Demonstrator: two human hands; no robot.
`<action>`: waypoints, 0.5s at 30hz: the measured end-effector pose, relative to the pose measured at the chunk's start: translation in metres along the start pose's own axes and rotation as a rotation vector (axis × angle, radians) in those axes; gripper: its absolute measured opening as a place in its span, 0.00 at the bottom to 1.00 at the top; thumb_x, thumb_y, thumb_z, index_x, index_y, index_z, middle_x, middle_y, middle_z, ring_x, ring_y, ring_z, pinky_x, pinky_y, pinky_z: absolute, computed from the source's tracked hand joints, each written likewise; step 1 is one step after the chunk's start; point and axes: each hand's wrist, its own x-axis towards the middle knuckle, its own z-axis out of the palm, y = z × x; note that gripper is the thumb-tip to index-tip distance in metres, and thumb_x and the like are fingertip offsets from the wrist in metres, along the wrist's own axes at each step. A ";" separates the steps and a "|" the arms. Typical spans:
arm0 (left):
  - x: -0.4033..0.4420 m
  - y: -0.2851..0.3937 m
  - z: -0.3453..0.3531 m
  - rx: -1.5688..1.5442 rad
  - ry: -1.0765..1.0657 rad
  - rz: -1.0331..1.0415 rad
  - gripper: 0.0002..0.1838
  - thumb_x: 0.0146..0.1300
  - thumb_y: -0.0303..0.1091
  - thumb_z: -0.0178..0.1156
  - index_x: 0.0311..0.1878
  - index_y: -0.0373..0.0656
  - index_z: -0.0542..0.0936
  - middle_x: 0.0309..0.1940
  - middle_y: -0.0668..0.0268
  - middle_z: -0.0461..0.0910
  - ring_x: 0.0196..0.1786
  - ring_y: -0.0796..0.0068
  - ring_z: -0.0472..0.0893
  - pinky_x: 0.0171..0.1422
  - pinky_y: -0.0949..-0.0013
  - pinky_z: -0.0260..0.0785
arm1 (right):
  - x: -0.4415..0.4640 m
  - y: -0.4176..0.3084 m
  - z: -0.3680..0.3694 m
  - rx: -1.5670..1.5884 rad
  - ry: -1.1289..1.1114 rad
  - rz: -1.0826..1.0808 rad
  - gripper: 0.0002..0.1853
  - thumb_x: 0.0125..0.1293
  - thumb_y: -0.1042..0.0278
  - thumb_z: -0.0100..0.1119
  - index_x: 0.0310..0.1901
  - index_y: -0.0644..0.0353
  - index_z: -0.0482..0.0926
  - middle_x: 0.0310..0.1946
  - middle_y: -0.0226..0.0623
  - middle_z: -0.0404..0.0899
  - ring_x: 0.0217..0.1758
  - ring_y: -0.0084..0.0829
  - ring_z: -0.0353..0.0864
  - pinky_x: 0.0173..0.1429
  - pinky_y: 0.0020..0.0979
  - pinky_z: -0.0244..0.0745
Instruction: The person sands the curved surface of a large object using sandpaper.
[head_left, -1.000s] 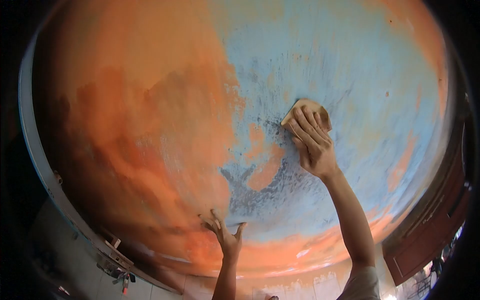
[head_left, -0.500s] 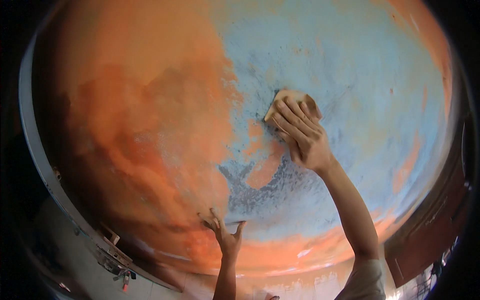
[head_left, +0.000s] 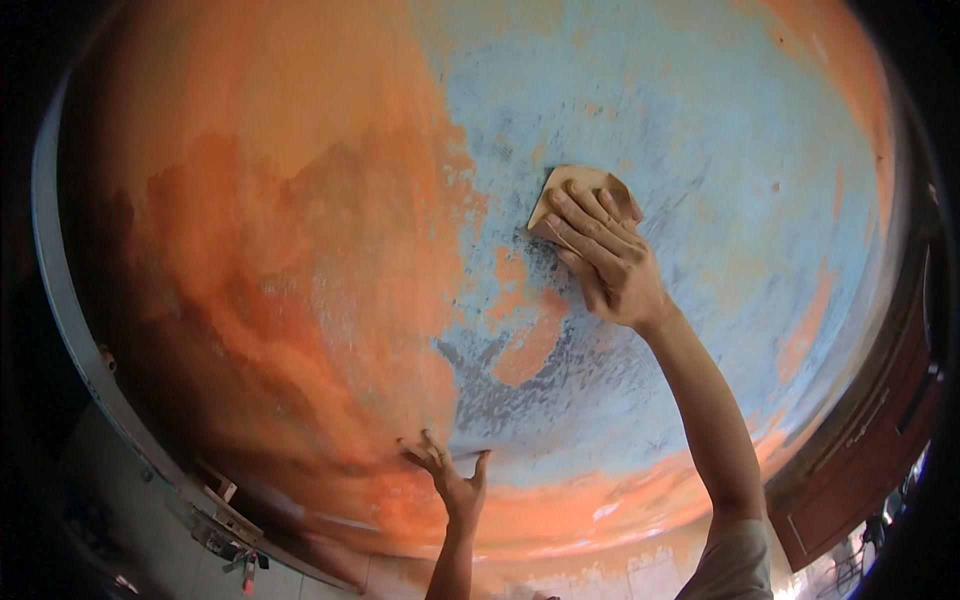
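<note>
A large curved surface (head_left: 330, 230) fills the view, orange on the left and worn light blue on the right. My right hand (head_left: 610, 255) presses a folded tan sheet of sandpaper (head_left: 556, 190) flat against the blue part, fingers laid over it. Below the sheet, dark grey scuffing surrounds a leftover orange patch (head_left: 535, 350). Lower and to the left, my left hand (head_left: 455, 480) is spread wide at the orange-blue boundary, fingertips at the surface and nothing held.
A pale curved rim (head_left: 75, 340) borders the surface on the left. Small hardware and a red-handled item (head_left: 249, 578) sit at the lower left. A reddish-brown panel (head_left: 850, 460) stands at the lower right. Pale wall or floor shows along the bottom.
My right hand has slid the sandpaper slightly upward over the blue area. My left hand keeps its place on the surface, while the whole view has shifted a little.
</note>
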 end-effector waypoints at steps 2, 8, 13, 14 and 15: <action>0.005 0.010 -0.005 -0.050 -0.012 -0.053 0.58 0.56 0.46 0.75 0.80 0.37 0.48 0.80 0.43 0.44 0.80 0.28 0.32 0.79 0.31 0.30 | 0.005 -0.023 -0.002 -0.060 0.064 0.101 0.26 0.61 0.74 0.61 0.63 0.53 0.80 0.69 0.39 0.73 0.74 0.37 0.69 0.79 0.46 0.60; -0.001 -0.010 0.003 -0.003 -0.084 -0.019 0.59 0.58 0.47 0.75 0.82 0.44 0.43 0.78 0.35 0.22 0.78 0.25 0.25 0.77 0.29 0.33 | -0.066 -0.074 0.055 0.345 -0.380 -0.310 0.18 0.61 0.79 0.57 0.53 0.60 0.83 0.60 0.40 0.79 0.68 0.36 0.75 0.77 0.37 0.68; 0.004 -0.003 0.000 -0.020 -0.056 0.003 0.60 0.57 0.49 0.75 0.82 0.45 0.44 0.78 0.35 0.22 0.78 0.23 0.25 0.76 0.27 0.37 | 0.013 -0.008 -0.009 0.218 -0.168 -0.122 0.20 0.68 0.64 0.60 0.60 0.57 0.79 0.67 0.42 0.74 0.74 0.40 0.69 0.78 0.45 0.62; 0.001 0.000 -0.001 -0.041 -0.054 -0.048 0.60 0.57 0.49 0.75 0.82 0.45 0.44 0.78 0.36 0.22 0.78 0.23 0.25 0.76 0.27 0.37 | 0.019 0.002 -0.016 0.033 -0.055 -0.101 0.23 0.68 0.61 0.61 0.63 0.56 0.78 0.69 0.41 0.72 0.76 0.41 0.66 0.80 0.47 0.59; -0.001 0.000 -0.001 -0.041 -0.063 -0.051 0.60 0.57 0.49 0.75 0.82 0.45 0.44 0.78 0.36 0.22 0.78 0.23 0.25 0.76 0.27 0.37 | 0.018 0.001 -0.013 0.034 -0.060 -0.094 0.23 0.68 0.61 0.61 0.63 0.56 0.78 0.69 0.41 0.72 0.76 0.41 0.66 0.80 0.47 0.59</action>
